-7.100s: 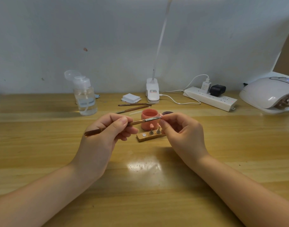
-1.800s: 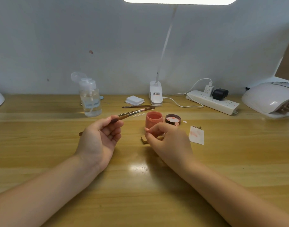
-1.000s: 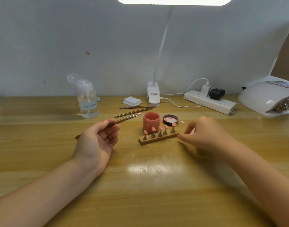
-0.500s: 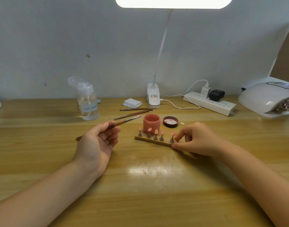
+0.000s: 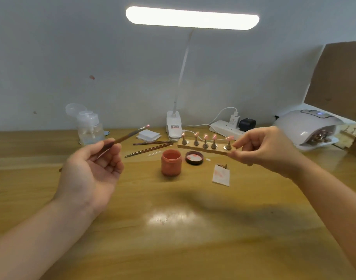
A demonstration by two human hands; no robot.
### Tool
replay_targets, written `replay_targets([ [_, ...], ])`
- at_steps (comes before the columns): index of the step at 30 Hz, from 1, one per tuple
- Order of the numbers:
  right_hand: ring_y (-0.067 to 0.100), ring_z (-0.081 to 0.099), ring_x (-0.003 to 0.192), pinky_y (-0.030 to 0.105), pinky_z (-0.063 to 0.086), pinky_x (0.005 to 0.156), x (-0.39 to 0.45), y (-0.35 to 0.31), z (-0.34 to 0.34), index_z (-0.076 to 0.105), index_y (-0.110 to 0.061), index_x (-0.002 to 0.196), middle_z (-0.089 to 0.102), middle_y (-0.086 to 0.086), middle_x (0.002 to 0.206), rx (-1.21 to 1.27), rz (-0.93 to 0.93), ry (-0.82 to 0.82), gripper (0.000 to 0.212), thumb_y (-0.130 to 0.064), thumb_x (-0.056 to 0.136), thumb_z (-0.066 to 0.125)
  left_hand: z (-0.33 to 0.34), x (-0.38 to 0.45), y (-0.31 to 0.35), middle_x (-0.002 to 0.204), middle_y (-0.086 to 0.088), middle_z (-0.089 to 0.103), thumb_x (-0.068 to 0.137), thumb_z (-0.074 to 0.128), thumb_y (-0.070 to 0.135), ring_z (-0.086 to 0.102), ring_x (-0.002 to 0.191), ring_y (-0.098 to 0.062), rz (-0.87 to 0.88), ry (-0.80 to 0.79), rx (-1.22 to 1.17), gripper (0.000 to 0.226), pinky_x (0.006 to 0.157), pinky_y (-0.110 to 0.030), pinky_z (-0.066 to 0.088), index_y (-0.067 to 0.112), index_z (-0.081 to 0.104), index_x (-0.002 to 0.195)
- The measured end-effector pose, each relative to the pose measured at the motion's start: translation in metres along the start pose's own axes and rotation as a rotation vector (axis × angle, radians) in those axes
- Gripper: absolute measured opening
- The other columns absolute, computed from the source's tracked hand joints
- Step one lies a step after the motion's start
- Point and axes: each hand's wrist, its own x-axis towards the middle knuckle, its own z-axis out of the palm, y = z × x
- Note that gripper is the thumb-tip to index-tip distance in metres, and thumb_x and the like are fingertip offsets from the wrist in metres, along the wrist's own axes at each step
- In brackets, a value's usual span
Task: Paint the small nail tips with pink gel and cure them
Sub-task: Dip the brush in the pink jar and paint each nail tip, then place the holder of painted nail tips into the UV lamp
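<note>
Pale grey wall (image 5: 72, 57), glossy wooden desk (image 5: 173, 239), lit bar lamp (image 5: 192, 18) overhead

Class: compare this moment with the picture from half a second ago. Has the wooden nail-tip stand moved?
Yes. The wooden stand has left the table, lifted in the right hand; it now hangs above and beyond the pink gel jar, nearer the curing lamp.

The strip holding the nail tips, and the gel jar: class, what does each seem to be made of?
Strip: apparently wood, pale tan with a matte, unvarnished look. Gel jar: probably plastic, though glass is possible; smooth, slightly glossy wall tinted pink by the gel.
</note>
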Motion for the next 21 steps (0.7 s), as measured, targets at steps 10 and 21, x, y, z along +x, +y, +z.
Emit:
replay_targets([
  [10, 0.016, 0.06, 0.051, 0.034, 0.052, 0.058, -0.057, 0.116, -0.089, 0.07, -0.011, 0.079, 0.066, 0.009, 0.057, -0.083, 0.383, 0.314, 0.033, -0.032, 0.059, 0.085, 0.112, -0.012, -0.107, 0.066, -0.008, 0.069, 0.092, 0.051, 0.012, 0.062, 0.056, -0.014, -0.223, -0.248, 0.12, 0.023, 0.058, -0.024, 0.048, 0.006, 0.069, 0.079],
  [21, 0.013, 0.062, 0.055, 0.028, 0.048, 0.061, -0.053, 0.167, -0.106, 0.07, -0.017, 0.069, 0.064, -0.004, 0.051, -0.322, 0.575, 0.362, 0.026, -0.039, 0.068, 0.084, 0.208, -0.01, -0.234, 0.061, -0.004, 0.069, 0.093, 0.055, 0.01, 0.057, 0.061, -0.016, -0.455, -0.249, 0.103, 0.013, 0.061, -0.025, 0.046, 0.005, 0.066, 0.088],
])
